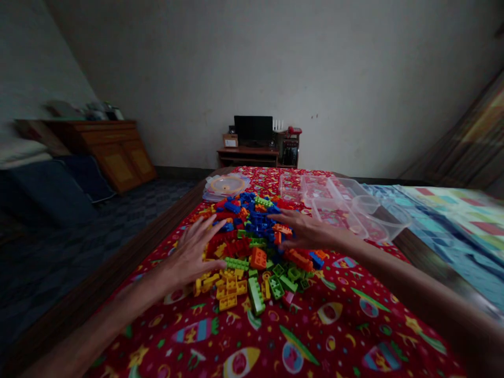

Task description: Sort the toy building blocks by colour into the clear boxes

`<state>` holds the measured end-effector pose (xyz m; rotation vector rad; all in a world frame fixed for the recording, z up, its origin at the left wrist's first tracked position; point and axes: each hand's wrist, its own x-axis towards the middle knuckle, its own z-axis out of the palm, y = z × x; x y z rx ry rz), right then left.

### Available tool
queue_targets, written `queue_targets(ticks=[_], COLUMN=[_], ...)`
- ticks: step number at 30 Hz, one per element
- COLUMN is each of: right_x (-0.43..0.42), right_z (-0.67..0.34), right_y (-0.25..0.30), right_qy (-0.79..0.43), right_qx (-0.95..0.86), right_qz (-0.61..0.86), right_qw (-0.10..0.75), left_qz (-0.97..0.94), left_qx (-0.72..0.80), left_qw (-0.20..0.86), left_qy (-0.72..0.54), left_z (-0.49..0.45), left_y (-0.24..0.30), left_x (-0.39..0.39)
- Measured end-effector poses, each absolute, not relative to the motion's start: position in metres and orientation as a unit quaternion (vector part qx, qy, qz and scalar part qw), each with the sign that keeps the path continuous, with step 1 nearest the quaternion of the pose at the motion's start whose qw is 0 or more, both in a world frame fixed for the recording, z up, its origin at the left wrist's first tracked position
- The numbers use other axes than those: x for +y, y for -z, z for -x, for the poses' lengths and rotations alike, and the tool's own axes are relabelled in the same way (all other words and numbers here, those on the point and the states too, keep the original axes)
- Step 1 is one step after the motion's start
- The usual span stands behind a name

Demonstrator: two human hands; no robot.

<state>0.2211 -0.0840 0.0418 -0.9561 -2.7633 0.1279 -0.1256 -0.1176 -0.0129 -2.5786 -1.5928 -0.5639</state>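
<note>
A heap of building blocks in blue, red, orange, yellow and green lies on a red patterned cloth [307,341]. My left hand [195,252] is over the heap's left edge, fingers spread, nearest to yellow blocks [231,286] and a green block [237,264]. On the right side of the heap, my right hand [305,228] reaches in with its fingers extended, beside blue blocks [260,223] and orange blocks [299,259]. Nothing shows in its grasp. An orange block [258,258] and a long green block [256,295] sit between the hands.
Clear plastic containers [334,191] stand at the table's right side, with a round clear tub [388,223] near the edge. Stacked plastic lids [226,185] lie at the back left. A bed [441,226] adjoins on the right. A monitor [254,130] stands by the far wall.
</note>
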Motion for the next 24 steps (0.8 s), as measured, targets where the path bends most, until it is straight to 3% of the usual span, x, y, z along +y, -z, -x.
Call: queue_targets(ticks=[4, 8, 16, 24], right_x=[-0.130, -0.132, -0.075, -0.022], right_z=[-0.246, -0.222, -0.172, -0.162], right_y=[-0.010, 0.005, -0.009, -0.058], right_qy=[-0.036, 0.019, 0.053, -0.092], right_qx=[-0.942, -0.938, -0.915, -0.883], right_qz=[0.332, 0.344, 0.387, 0.412], right_qw=[0.029, 0.025, 0.105, 0.203], left_qz=[0.839, 0.821, 0.817, 0.802], left_qx=[-0.528, -0.539, -0.502, -0.501], left_qw=[-0.023, -0.010, 0.043, 0.061], left_qy=[0.128, 0.186, 0.281, 0.321], left_z=[0.148, 0.111, 0.054, 0.046], left_y=[0.048, 0.061, 0.025, -0.014], left_x=[-0.149, -0.159, -0.116, -0.054])
